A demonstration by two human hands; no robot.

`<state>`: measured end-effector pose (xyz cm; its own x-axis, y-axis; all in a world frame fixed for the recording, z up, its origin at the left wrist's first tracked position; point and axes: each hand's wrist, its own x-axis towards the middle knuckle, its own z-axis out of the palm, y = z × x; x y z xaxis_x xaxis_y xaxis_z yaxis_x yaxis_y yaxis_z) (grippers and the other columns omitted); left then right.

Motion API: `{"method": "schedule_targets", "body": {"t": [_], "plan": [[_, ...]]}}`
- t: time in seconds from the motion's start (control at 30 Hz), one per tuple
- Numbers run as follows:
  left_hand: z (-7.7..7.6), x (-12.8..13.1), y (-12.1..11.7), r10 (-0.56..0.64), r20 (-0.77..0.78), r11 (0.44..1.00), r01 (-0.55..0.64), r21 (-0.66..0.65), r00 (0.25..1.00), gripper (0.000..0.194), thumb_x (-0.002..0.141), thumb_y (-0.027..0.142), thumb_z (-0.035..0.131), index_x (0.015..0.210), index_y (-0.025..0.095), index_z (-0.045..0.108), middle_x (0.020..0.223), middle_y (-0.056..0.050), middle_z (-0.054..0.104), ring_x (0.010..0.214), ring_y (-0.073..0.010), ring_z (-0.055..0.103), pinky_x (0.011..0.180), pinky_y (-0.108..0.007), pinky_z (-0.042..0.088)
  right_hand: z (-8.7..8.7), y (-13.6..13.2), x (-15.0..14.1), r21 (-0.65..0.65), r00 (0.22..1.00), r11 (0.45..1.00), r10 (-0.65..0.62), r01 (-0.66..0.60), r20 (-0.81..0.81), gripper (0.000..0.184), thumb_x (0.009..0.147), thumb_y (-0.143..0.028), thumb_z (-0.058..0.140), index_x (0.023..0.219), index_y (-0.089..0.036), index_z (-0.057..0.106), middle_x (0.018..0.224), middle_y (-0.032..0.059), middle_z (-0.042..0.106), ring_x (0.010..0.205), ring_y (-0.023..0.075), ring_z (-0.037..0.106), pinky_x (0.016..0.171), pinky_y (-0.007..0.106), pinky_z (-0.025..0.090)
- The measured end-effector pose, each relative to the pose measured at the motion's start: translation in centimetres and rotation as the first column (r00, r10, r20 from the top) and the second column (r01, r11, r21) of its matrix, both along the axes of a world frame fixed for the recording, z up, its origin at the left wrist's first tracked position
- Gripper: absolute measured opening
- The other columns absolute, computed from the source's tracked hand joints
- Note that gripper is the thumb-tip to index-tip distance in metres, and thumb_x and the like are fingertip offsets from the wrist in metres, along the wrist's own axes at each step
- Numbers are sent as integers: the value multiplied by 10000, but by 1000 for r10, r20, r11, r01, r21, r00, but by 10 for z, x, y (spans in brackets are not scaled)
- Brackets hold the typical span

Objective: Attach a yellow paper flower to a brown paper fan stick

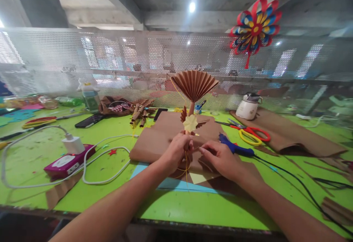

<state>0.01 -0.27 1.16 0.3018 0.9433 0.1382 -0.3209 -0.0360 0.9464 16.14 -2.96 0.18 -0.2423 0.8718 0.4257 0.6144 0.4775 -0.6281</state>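
My left hand (178, 149) is closed around the lower stem of a brown paper craft, upright above the table. The craft has a pleated brown paper fan (195, 84) on top and a pale yellow paper flower (190, 123) lower down, just above my fingers. Smaller pleated brown pieces stick out beside the flower. Thin yellow string (186, 174) hangs in loops beneath my left hand. To the right, my right hand (220, 157) pinches thumb to fingertips on what looks like a strand of that string. A blue glue gun (237, 149) lies just beyond my right hand.
Brown paper (151, 143) and light blue paper lie under my hands. Scissors (250, 133), a white bottle (248, 107) and more brown paper are at right. On the left are a purple power strip (68, 161), a white cable and a phone (89, 121). A paper flower ornament (256, 29) hangs above.
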Motion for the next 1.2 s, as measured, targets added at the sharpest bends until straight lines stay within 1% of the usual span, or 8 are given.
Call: {"method": "schedule_targets", "body": {"t": [0.13, 0.23, 0.4, 0.57, 0.73, 0.93, 1.07, 1.2], "plan": [[0, 0, -1, -92, 74, 996, 91, 13, 993, 166, 810, 307, 460, 879, 165, 510, 627, 17, 479, 582, -100, 486, 554, -203, 420, 0, 0, -1, 14, 1000, 1000, 20, -20, 16, 230, 844, -314, 481, 774, -170, 646, 710, 26, 641, 652, 154, 558, 604, 260, 412], [2, 0, -2, -94, 13, 994, 93, 64, 996, 206, 814, 369, 513, 855, 170, 478, 671, 14, 506, 599, -87, 497, 562, -193, 420, 5, -2, -2, 43, 999, 998, 34, -34, 5, 233, 847, -306, 477, 750, -170, 641, 713, 27, 638, 669, 156, 560, 633, 265, 418], [-1, 2, 2, 24, -166, 987, 3, 158, 986, 227, 801, 369, 537, 764, 169, 435, 652, 14, 547, 542, -76, 505, 526, -188, 415, 10, -3, 3, 125, 991, 992, -15, 32, -136, 231, 846, -335, 485, 750, -174, 620, 643, 13, 597, 608, 144, 539, 598, 254, 419], [-9, 2, 6, 134, -315, 963, -48, 267, 940, 149, 808, 297, 519, 808, 169, 442, 662, -17, 618, 526, -100, 552, 485, -195, 414, 15, -3, 13, 144, 919, 978, -83, 149, -386, 192, 820, -347, 537, 786, -170, 603, 622, 6, 575, 568, 132, 530, 562, 244, 431], [-8, 3, 2, 65, -302, 975, 3, 220, 951, 155, 811, 291, 522, 816, 168, 428, 710, -40, 646, 540, -109, 594, 498, -210, 456, 18, -5, 15, 94, 872, 988, -60, 120, -485, 204, 812, -364, 552, 807, -166, 604, 679, 21, 606, 553, 119, 537, 523, 234, 434], [-5, 4, 2, -21, -167, 999, 28, 44, 986, 152, 835, 272, 502, 830, 169, 390, 719, -42, 635, 523, -109, 597, 468, -217, 477, 23, -7, 14, 23, 874, 996, -67, 89, -480, 261, 802, -407, 549, 773, -157, 615, 631, 9, 589, 483, 94, 514, 471, 214, 416], [-6, 3, 7, -31, -117, 999, 30, -12, 993, 125, 854, 251, 491, 842, 164, 401, 734, -48, 633, 501, -99, 589, 447, -209, 477, 43, 8, 49, -74, 931, 990, -138, 120, -337, 291, 769, -438, 562, 733, -154, 618, 636, 24, 613, 495, 108, 525, 470, 227, 423], [-2, 3, 9, -7, -30, 997, 4, -78, 1000, 89, 858, 220, 497, 877, 151, 444, 743, -60, 635, 589, -102, 623, 533, -199, 515, 50, 29, 101, -40, 959, 963, -261, 267, 112, 190, 731, -334, 571, 730, -171, 669, 700, 46, 672, 616, 170, 581, 569, 271, 439]]}}
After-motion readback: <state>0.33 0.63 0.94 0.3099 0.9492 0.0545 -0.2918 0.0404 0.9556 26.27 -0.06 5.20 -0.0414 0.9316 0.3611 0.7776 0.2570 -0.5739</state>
